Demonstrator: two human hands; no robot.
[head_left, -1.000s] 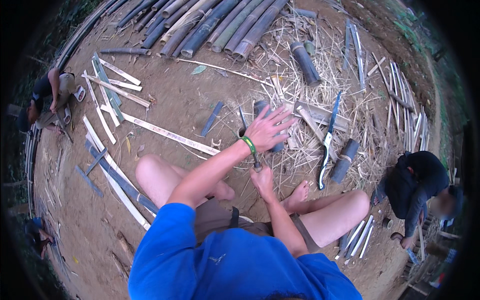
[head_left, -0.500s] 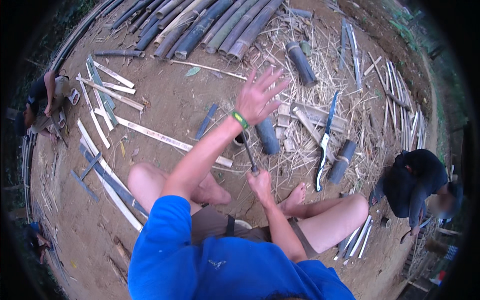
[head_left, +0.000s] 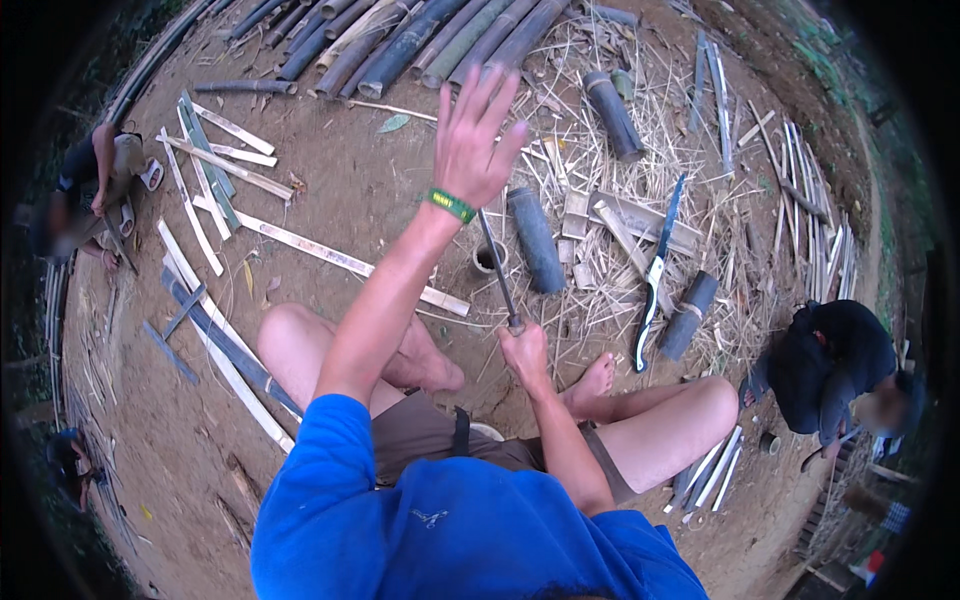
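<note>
My left hand (head_left: 474,145), with a green band at the wrist, is raised ahead of me, fingers spread and nothing in them. My right hand (head_left: 524,352) is closed round the handle of a knife, whose long, narrow dark blade (head_left: 497,265) points away from me, its far end passing behind my left wrist. A short hollow bamboo piece (head_left: 489,260) with a dark opening is just beyond the blade. Right of it lies a dark bamboo section (head_left: 537,240). Farther right is a saw (head_left: 655,275) with a bluish blade and a black-and-white handle.
Bamboo poles (head_left: 440,50) lie across the far ground. Pale shavings (head_left: 640,180) cover the right side, around another bamboo section (head_left: 688,315). Split strips (head_left: 215,165) lie at left. One person (head_left: 840,365) crouches at right, another (head_left: 95,195) at far left.
My left hand has moved away from me and to the left, still spread. My right hand keeps its hold on the knife, nearly in place. The hollow bamboo piece now shows more fully.
</note>
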